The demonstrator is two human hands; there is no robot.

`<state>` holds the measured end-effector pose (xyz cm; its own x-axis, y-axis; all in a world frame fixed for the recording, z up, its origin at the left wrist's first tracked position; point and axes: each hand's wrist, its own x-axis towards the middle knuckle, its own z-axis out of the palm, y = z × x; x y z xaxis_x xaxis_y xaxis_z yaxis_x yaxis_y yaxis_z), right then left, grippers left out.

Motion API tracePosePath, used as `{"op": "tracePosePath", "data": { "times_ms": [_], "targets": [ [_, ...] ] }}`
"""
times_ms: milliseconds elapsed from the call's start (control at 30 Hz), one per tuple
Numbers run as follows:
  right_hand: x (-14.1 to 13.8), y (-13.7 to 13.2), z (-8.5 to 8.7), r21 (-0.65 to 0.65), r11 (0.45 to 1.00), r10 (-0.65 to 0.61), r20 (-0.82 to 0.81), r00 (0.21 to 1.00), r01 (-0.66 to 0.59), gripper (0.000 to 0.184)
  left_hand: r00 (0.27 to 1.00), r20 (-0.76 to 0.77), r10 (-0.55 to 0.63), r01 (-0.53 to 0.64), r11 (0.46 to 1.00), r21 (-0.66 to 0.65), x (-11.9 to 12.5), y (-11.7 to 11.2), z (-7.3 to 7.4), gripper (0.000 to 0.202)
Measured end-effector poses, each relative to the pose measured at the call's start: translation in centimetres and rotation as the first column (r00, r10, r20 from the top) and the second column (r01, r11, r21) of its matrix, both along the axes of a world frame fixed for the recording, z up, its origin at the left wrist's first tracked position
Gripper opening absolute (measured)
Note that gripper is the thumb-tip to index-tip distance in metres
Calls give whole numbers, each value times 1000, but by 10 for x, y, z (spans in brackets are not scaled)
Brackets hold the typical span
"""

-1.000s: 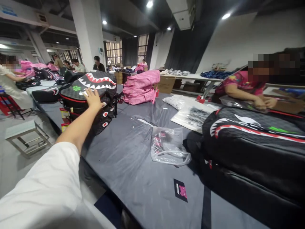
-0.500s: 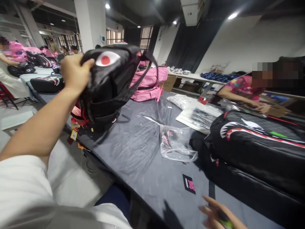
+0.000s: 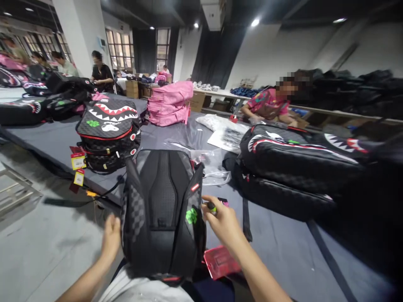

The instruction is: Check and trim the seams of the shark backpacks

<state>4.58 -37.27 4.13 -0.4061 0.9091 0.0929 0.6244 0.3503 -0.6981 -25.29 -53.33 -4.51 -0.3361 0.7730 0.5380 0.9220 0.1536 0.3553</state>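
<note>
A black backpack point(image 3: 162, 209) with a green patch stands upright at the table's near edge, its padded back facing me. My left hand point(image 3: 111, 237) grips its left side. My right hand point(image 3: 222, 220) presses against its right side, and its fingers are closed on a small green and black object point(image 3: 211, 206). A red tag point(image 3: 222, 262) hangs beside the bag's bottom right.
A stack of black shark-mouth backpacks point(image 3: 108, 132) with hang tags sits at the left of the grey table point(image 3: 283, 247). More shark backpacks point(image 3: 292, 163) lie at the right, pink bags point(image 3: 170, 105) behind, clear plastic bags point(image 3: 214, 167) in the middle. Other people work at the far side and the left.
My left hand lifted a backpack off the left stack and brought it down in front of me. My right hand came up to its side. The view swung left.
</note>
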Motion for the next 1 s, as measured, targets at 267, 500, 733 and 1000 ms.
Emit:
{"op": "tracePosePath", "data": {
  "times_ms": [267,500,733,1000],
  "targets": [
    [-106,-24,-17,241,893,158,620,768,-379,32,632,-230,-740,648,667,-367,66,35,-40,55],
    [-20,-19,-38,225,961,-275,680,679,164,50,539,-245,-806,697,590,-407,65,35,-72,53],
    [2,-14,-62,-42,985,-114,575,810,168,41,516,-276,-811,753,583,-304,91,177,20,45],
    [-9,-23,-70,-13,970,-183,627,757,244,37,221,-407,-886,758,418,-500,90,289,48,53]
  ]
}}
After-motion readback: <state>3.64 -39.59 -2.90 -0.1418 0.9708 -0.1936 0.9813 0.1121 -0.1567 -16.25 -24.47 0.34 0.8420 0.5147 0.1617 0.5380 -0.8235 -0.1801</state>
